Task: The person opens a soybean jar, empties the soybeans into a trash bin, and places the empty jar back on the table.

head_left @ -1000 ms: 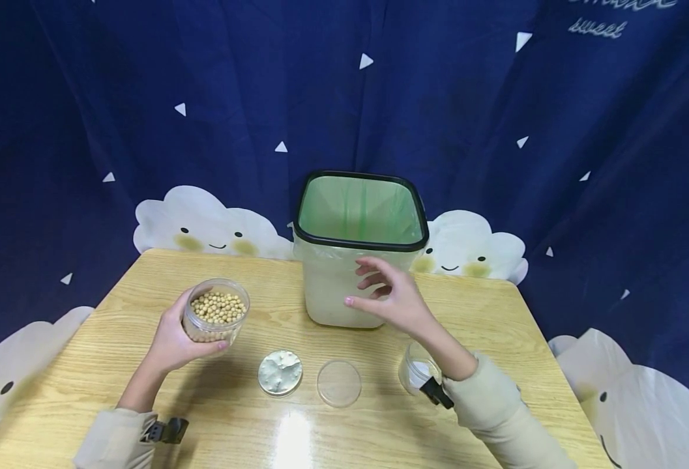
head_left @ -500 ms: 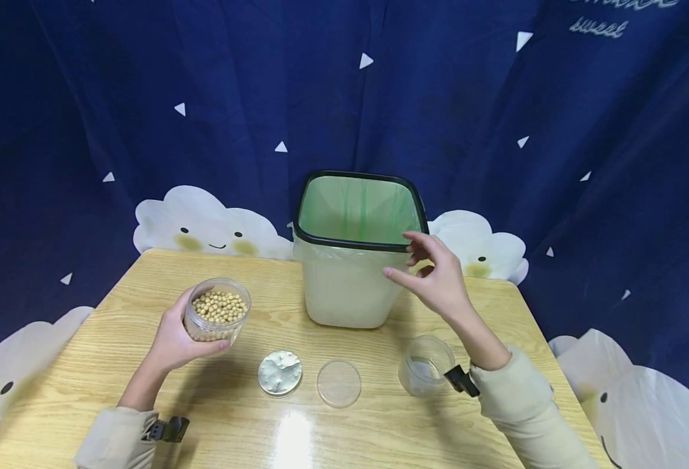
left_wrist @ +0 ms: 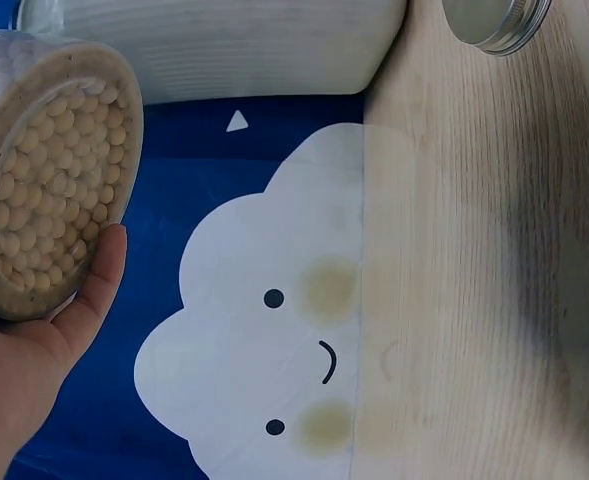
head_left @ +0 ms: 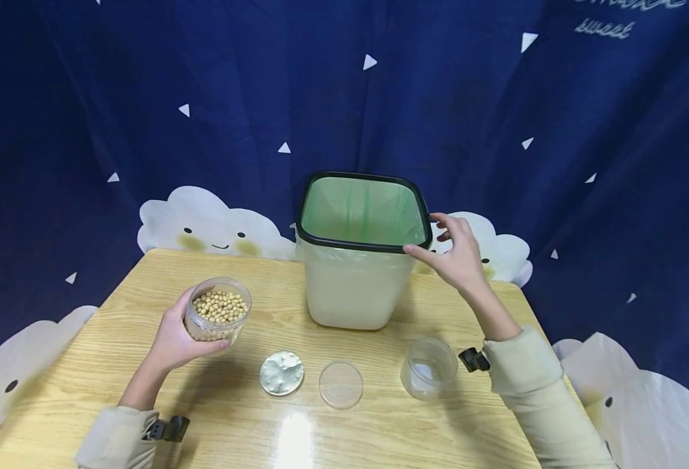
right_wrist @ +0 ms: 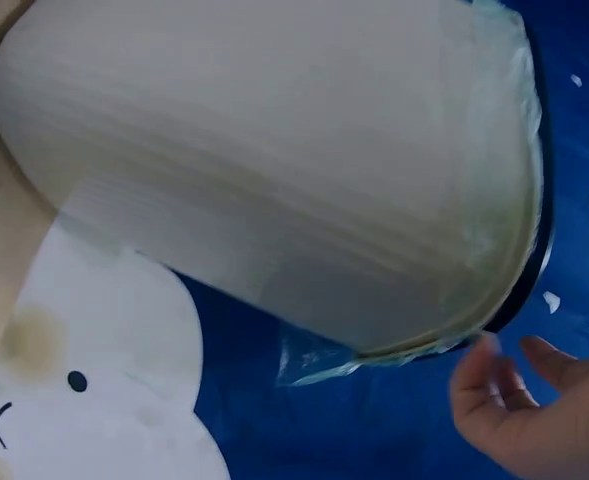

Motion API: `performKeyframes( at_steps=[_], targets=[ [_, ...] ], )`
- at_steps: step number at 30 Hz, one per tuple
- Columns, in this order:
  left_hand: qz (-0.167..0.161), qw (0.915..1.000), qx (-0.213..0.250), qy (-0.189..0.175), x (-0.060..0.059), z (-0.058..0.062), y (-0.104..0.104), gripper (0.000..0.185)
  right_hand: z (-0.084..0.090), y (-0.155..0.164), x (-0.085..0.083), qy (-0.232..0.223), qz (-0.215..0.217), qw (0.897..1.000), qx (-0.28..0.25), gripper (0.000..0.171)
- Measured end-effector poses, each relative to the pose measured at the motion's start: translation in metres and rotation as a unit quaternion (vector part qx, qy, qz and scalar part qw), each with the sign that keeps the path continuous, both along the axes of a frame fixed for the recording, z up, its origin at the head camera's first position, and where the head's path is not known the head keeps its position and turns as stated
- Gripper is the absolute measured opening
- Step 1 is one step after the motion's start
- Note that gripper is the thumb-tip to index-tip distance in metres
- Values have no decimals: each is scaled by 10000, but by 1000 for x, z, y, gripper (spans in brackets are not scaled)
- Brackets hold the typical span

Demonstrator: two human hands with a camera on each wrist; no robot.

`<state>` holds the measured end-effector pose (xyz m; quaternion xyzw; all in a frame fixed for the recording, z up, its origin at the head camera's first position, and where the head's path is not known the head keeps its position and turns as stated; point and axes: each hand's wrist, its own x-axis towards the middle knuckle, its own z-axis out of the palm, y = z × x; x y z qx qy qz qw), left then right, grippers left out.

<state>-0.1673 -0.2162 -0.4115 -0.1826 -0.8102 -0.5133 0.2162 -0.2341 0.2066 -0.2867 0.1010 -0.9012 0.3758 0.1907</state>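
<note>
My left hand (head_left: 174, 335) grips a clear plastic jar of soybeans (head_left: 221, 307) above the left of the table. The jar is uncapped and tilts slightly, and its base faces the left wrist view. My right hand (head_left: 454, 251) is at the front right corner of a whitish bin (head_left: 352, 286) with a black rim (head_left: 356, 245) and a green liner bag (head_left: 358, 208). Its thumb meets the rim at the corner, while the other fingers curve loosely beside the right side. In the right wrist view those fingers (right_wrist: 484, 390) lie close to the rim; firm contact cannot be told.
A silvery, dented-looking round lid (head_left: 281, 374) and a clear round disc (head_left: 341, 385) lie on the wooden table (head_left: 233, 417). To their right stands a clear jar (head_left: 429, 370) with something white at its bottom. A blue curtain (head_left: 233, 85) with clouds hangs behind.
My right hand has moved right and farther back, from in front of the bin to its front right corner. The left hand and the soybean jar stay nearly still.
</note>
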Motion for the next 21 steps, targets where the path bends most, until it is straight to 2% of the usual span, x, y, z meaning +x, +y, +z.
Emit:
performKeyframes(
  at_steps=[5, 9, 12, 16, 21],
  targets=[
    [65, 10000, -9, -9, 0, 1, -1, 95, -2, 3, -13, -686, 219, 9974, -17, 82],
    [49, 10000, -36, 54, -1, 8, 0, 96, -5, 5, -21, -918, 481, 9945, -155, 91],
    [-74, 9998, -12, 207, 4, 22, 4, 94, -8, 5, -25, -1011, 664, 9923, -250, 97],
    [-146, 9991, -15, 394, 9, 44, 11, 89, -11, 4, -29, -1127, 759, 9896, -468, 95],
    [-35, 9987, -75, 494, 9, 59, 13, 87, -14, 3, -31, -1592, 752, 9811, -799, 93]
  ],
)
